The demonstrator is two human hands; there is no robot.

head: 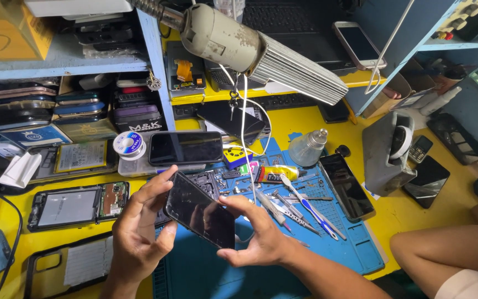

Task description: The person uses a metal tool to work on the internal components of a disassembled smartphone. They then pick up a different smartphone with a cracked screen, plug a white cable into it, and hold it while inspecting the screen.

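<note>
A black smartphone (200,209) is gripped in both hands above a blue repair mat (206,271) on a yellow workbench (416,213): the left hand (136,235) clasps its left edge, the right hand (258,232) pinches its right, with tweezers (300,218) and a glue tube (275,174) lying beyond.

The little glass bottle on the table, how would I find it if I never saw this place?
Start at the blue work mat on the yellow bench. At the mat's far edge, under the big ribbed lamp, stands the glass bottle. It is clear and round with a thin metal tip, unlike the flat dark phones around it.
</note>
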